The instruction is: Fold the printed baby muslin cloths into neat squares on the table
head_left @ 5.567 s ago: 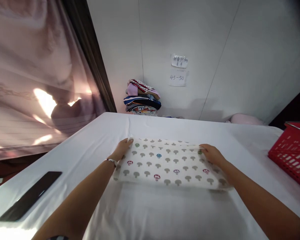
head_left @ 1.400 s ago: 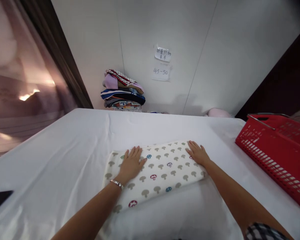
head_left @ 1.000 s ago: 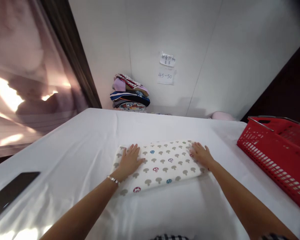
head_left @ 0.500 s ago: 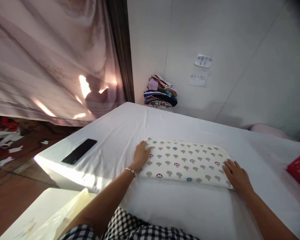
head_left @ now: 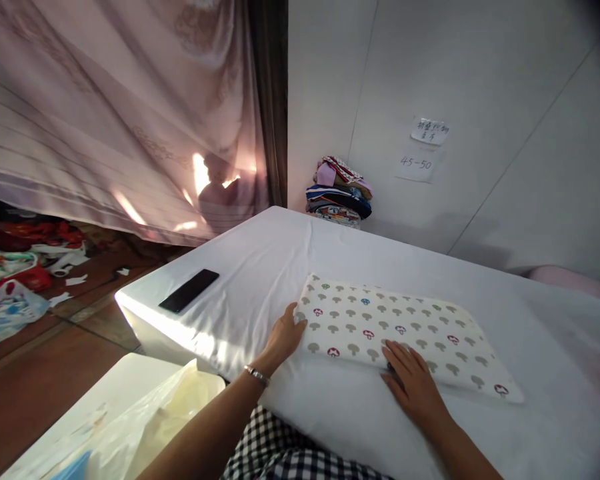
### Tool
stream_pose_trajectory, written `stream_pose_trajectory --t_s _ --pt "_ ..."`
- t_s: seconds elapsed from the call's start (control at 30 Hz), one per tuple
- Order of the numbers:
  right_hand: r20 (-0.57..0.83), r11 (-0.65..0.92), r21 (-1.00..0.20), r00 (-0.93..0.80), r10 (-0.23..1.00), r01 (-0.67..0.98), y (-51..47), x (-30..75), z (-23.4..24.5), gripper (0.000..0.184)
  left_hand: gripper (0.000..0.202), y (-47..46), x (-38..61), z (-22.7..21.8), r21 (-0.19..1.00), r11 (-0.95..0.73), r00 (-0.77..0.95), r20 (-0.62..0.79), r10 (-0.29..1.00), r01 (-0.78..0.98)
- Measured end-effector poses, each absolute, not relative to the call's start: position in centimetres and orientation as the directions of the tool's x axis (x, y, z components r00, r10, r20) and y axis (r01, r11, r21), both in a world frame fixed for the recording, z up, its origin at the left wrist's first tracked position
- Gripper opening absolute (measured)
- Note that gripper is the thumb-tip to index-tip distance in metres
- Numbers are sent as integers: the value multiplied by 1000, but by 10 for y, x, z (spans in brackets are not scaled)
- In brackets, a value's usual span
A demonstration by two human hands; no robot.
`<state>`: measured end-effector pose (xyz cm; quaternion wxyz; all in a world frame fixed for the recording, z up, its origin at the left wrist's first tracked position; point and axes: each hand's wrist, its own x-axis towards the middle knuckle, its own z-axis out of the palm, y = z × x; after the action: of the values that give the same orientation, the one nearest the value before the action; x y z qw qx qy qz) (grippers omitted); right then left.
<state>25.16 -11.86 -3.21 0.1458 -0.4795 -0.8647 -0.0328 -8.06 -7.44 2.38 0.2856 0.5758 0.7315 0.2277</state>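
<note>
A folded white cloth (head_left: 390,325) printed with grey, red, blue and green mushrooms lies as a long strip on the white-covered table (head_left: 260,267). My left hand (head_left: 284,333) rests at its left end, fingers stretched and thumb apart, touching the edge. On the near long edge lies my right hand (head_left: 413,381), its fingers flat on the fabric and its thumb just off the edge. The cloth's right end lies free, slanting toward the near right.
A black phone (head_left: 189,291) lies on the table's left part. Folded clothes (head_left: 339,193) are stacked against the wall, near paper signs (head_left: 414,163). A white stand (head_left: 130,380) with a plastic bag (head_left: 155,417) is at the lower left. A pink curtain (head_left: 120,100) hangs at left.
My right hand has left the cloth's right end and moved left to its near edge. My left hand has slid slightly down along the left end. The view has turned left.
</note>
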Motion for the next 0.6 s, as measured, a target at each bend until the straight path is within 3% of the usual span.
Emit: stream_pose_trajectory --t_s 0.3,0.5,0.6 --pt "357 540 -27 -496 792 842 -121 255 -41 56 60 -69 -85 26 767 269 -216 -173 961 583" --pt "409 561 8 -514 754 828 -120 256 -43 53 40 -77 -74 24 856 153 -249 -29 968 494" --pt "419 562 1 -510 751 827 -121 256 -42 52 42 -79 -80 14 830 236 -242 -126 962 505"
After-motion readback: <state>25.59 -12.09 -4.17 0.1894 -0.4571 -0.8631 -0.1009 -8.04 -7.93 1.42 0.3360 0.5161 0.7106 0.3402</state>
